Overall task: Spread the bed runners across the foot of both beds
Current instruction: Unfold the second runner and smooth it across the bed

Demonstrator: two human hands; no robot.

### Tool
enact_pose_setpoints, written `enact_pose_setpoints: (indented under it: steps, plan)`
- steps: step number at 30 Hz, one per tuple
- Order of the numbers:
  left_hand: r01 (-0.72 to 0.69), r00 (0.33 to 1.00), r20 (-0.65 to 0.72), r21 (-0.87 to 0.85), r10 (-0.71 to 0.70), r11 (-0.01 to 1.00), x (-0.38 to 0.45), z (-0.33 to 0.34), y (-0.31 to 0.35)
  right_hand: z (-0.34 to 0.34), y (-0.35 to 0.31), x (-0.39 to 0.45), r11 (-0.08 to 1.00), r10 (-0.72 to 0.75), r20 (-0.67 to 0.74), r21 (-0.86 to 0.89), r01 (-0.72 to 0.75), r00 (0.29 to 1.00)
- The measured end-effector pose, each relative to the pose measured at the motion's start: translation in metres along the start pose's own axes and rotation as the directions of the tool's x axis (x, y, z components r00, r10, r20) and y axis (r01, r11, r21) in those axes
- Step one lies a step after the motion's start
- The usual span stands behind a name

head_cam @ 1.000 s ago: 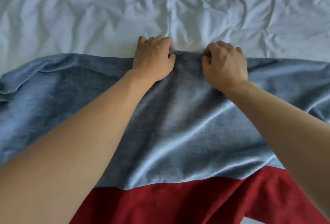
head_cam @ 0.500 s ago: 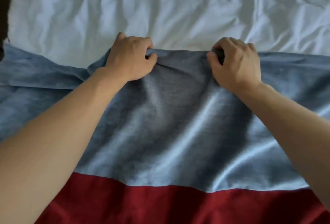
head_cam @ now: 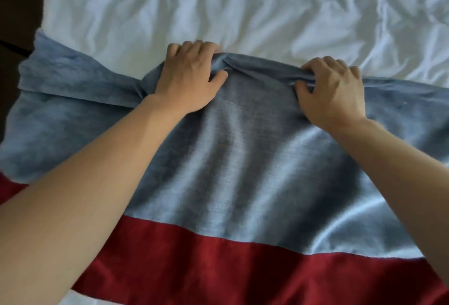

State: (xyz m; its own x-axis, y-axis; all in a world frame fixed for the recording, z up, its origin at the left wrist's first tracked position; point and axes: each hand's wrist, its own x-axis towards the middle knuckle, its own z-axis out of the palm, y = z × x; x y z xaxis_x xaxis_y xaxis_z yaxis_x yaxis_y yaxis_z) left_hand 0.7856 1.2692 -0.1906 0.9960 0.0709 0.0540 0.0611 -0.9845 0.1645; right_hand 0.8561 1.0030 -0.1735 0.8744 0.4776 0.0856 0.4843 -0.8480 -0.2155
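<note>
White bed (head_cam: 243,8), bed runner (head_cam: 243,159) lengthwise left-right

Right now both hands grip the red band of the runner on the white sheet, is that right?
Not quite. The head view shows the left hand and right hand gripping the blue-grey band's far edge; the red band lies untouched. The runner lies on the white sheet.

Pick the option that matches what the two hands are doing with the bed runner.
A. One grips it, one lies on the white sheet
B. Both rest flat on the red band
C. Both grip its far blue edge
C: the left hand and the right hand each bunch the far blue edge of the bed runner in curled fingers.
</note>
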Motion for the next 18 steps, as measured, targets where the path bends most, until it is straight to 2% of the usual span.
enact_pose_setpoints:
  steps: [4,7,12,15,18]
  plan:
    - [0.065,0.998,-0.03,0.077,-0.063,0.995,-0.016,-0.023,-0.008,0.003,-0.022,0.014,0.996,-0.028,-0.03,0.083,0.031,0.999]
    - [0.127,0.992,-0.029,0.046,-0.126,0.991,-0.034,-0.043,-0.028,0.01,-0.043,0.021,0.989,-0.066,0.001,0.136,0.066,0.998]
    - [0.241,0.964,0.113,0.028,-0.242,0.97,-0.055,-0.067,-0.089,0.016,-0.091,0.037,0.976,-0.12,0.051,0.188,0.109,0.991]
    - [0.226,0.953,0.201,0.022,-0.226,0.974,-0.061,-0.068,-0.114,0.024,-0.126,0.046,0.967,-0.157,0.067,0.212,0.139,0.985]
    - [0.145,0.972,0.183,0.008,-0.144,0.989,-0.061,-0.061,-0.132,0.032,-0.158,0.053,0.966,-0.172,0.076,0.207,0.154,0.982]
